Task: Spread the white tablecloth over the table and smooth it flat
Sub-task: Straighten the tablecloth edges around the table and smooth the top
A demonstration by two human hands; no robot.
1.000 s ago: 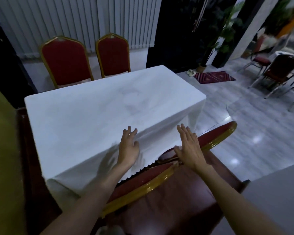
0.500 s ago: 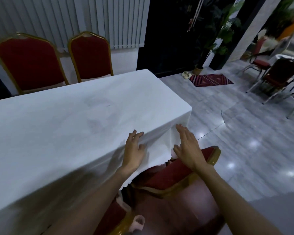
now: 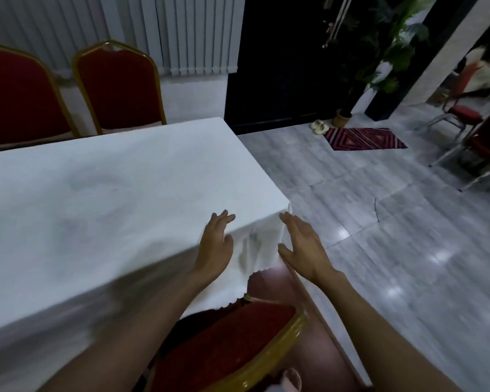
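The white tablecloth point(image 3: 102, 199) covers the whole table top and hangs over its near and right edges, with a scalloped hem below the near right corner. My left hand point(image 3: 215, 246) lies flat on the cloth at the near edge, fingers apart, just left of that corner. My right hand point(image 3: 301, 246) is held open beside the hanging corner fold, palm towards the cloth; whether it touches is unclear. Neither hand grips anything. The cloth looks flat on top, with faint grey marks.
A red chair with a gold frame point(image 3: 238, 349) stands close below my arms at the table's near side. Two more red chairs point(image 3: 116, 86) stand behind the table. Right lies grey tiled floor point(image 3: 379, 222), a patterned mat point(image 3: 365, 138), potted plant point(image 3: 344, 117) and other chairs point(image 3: 484, 142).
Both hands have slid to the right along the table's near edge, from mid-edge to the near right corner. The view has swung right with them.
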